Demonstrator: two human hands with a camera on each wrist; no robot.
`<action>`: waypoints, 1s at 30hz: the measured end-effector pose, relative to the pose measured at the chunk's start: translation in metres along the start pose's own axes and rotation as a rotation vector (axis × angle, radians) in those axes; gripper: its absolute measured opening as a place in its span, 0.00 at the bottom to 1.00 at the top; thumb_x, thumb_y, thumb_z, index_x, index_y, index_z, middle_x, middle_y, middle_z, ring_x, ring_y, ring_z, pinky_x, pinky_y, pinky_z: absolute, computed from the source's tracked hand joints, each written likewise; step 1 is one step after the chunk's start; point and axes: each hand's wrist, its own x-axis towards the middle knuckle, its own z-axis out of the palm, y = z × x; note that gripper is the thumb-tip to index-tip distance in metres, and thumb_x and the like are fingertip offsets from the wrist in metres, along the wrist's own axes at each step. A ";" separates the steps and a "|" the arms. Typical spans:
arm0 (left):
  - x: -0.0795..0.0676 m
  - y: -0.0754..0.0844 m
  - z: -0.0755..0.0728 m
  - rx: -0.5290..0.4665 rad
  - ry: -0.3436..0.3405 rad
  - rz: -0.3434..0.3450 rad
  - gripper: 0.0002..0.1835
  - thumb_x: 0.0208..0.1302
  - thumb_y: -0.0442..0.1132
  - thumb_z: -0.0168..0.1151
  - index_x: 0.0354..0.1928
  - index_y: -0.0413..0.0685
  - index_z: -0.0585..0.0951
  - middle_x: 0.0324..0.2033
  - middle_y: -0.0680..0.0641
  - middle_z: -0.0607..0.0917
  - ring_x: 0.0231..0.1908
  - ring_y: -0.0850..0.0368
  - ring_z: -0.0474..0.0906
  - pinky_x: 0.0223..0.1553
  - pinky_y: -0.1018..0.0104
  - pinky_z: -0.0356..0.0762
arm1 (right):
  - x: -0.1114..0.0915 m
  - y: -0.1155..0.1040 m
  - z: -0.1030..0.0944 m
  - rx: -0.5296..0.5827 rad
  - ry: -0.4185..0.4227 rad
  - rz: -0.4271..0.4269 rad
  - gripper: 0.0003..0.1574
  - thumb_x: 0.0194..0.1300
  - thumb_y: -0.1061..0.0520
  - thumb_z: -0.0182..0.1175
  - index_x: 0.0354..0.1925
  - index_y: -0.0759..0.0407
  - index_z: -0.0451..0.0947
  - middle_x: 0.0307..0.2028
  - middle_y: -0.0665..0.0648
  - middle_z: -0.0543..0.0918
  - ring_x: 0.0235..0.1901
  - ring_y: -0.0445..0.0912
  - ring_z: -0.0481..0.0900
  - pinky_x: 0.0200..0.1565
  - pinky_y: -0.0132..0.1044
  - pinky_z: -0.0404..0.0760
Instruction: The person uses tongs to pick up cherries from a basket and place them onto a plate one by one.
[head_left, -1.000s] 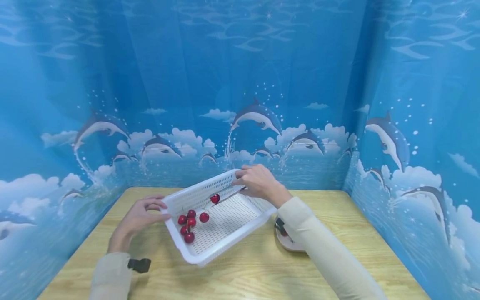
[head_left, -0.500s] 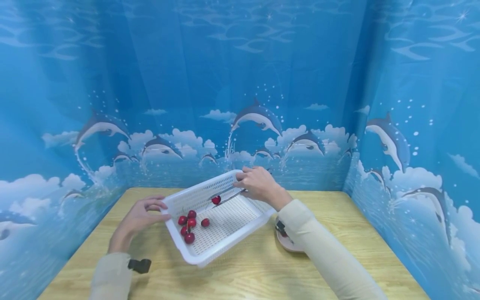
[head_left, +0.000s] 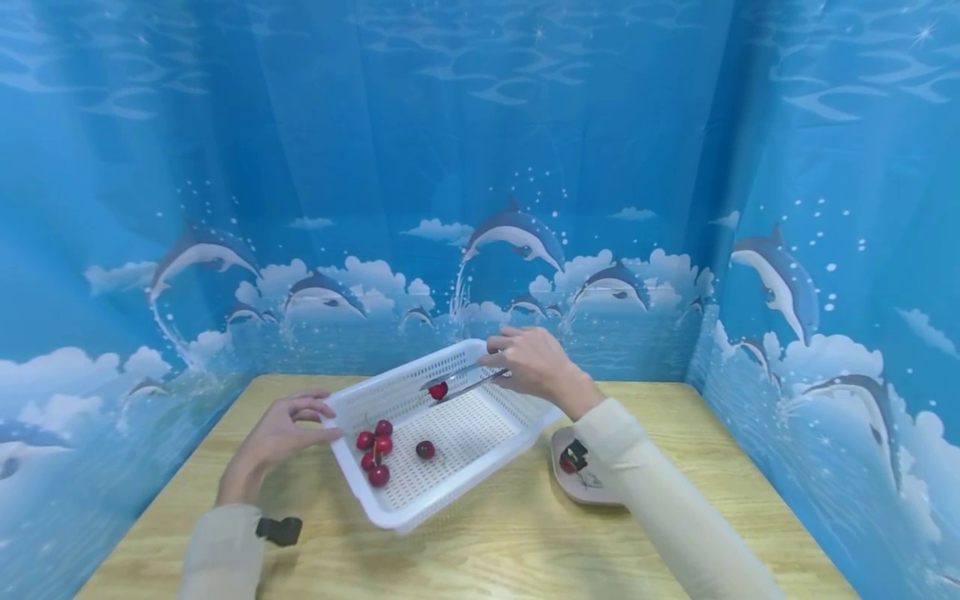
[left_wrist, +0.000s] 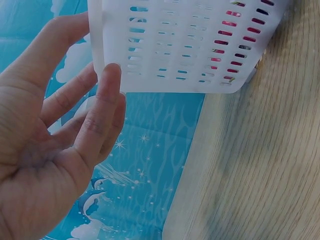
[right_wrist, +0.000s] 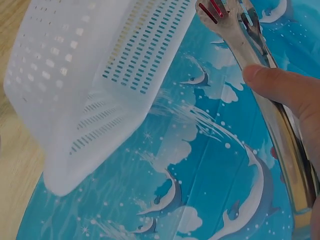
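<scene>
My left hand [head_left: 273, 437] pinches the left rim of a white perforated plastic basket [head_left: 472, 472], which is tilted. In the left wrist view, the thumb and fingers meet that rim from either side. Metal tongs [right_wrist: 272, 120] are in my right hand [head_left: 534, 367], thumb along one arm. Between the tong tips sits a red cherry [head_left: 438, 390], above the basket floor near its far wall. Several more cherries [head_left: 378, 475] cluster at the basket's left end. One single cherry [head_left: 425, 450] lies apart from them, nearer the middle.
A small pale dish [head_left: 588, 499] stands right of the basket, partly hidden by my right sleeve. On it something red like a cherry [head_left: 567, 463] shows. The wooden table [head_left: 480, 558] meets a blue dolphin-print curtain [head_left: 480, 208] at the back and sides.
My right hand and the tongs have shifted slightly right, the held cherry with them. The single cherry has rolled right along the basket floor. My left hand keeps its place.
</scene>
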 end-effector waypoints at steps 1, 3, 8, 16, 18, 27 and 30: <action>0.000 0.000 0.000 0.000 0.001 -0.003 0.26 0.57 0.48 0.78 0.51 0.37 0.84 0.77 0.34 0.64 0.68 0.31 0.72 0.64 0.36 0.76 | -0.002 0.001 -0.001 0.002 0.017 0.000 0.20 0.57 0.45 0.77 0.49 0.39 0.89 0.41 0.45 0.89 0.39 0.42 0.83 0.29 0.29 0.81; 0.000 0.000 0.000 0.002 0.002 -0.008 0.27 0.57 0.49 0.78 0.51 0.37 0.84 0.77 0.35 0.64 0.68 0.31 0.72 0.65 0.35 0.76 | -0.007 0.003 -0.003 0.009 0.047 -0.001 0.20 0.56 0.45 0.78 0.48 0.40 0.90 0.41 0.46 0.90 0.39 0.42 0.84 0.29 0.29 0.81; 0.000 0.001 0.000 0.005 -0.003 -0.018 0.27 0.56 0.50 0.78 0.51 0.38 0.84 0.77 0.35 0.64 0.69 0.31 0.71 0.66 0.33 0.74 | -0.018 0.005 -0.007 0.039 0.086 0.011 0.19 0.55 0.45 0.78 0.47 0.41 0.90 0.40 0.47 0.90 0.38 0.42 0.84 0.27 0.28 0.80; 0.001 0.000 0.000 0.007 -0.001 -0.020 0.28 0.57 0.51 0.78 0.51 0.38 0.84 0.78 0.35 0.63 0.68 0.32 0.72 0.65 0.35 0.76 | -0.032 0.008 -0.004 0.077 0.121 0.004 0.21 0.53 0.46 0.80 0.46 0.44 0.90 0.41 0.49 0.90 0.37 0.43 0.84 0.26 0.27 0.78; 0.001 -0.001 0.000 0.008 -0.002 -0.019 0.28 0.57 0.50 0.78 0.52 0.37 0.84 0.78 0.35 0.63 0.67 0.31 0.72 0.65 0.35 0.75 | -0.033 0.008 -0.003 0.081 0.118 0.003 0.20 0.54 0.47 0.79 0.47 0.43 0.90 0.41 0.48 0.90 0.37 0.42 0.83 0.25 0.26 0.77; 0.002 0.000 0.000 0.016 0.006 -0.005 0.27 0.58 0.49 0.78 0.52 0.37 0.84 0.77 0.34 0.64 0.67 0.32 0.73 0.64 0.36 0.77 | -0.037 0.002 0.001 0.106 0.117 0.029 0.19 0.54 0.47 0.79 0.46 0.42 0.90 0.41 0.48 0.90 0.37 0.42 0.83 0.26 0.25 0.76; 0.001 0.000 0.000 0.012 0.006 -0.011 0.27 0.57 0.49 0.78 0.52 0.37 0.84 0.77 0.35 0.64 0.67 0.32 0.73 0.64 0.35 0.76 | -0.038 0.000 0.002 0.118 0.118 0.035 0.19 0.54 0.47 0.79 0.46 0.42 0.90 0.41 0.47 0.91 0.36 0.41 0.83 0.27 0.25 0.76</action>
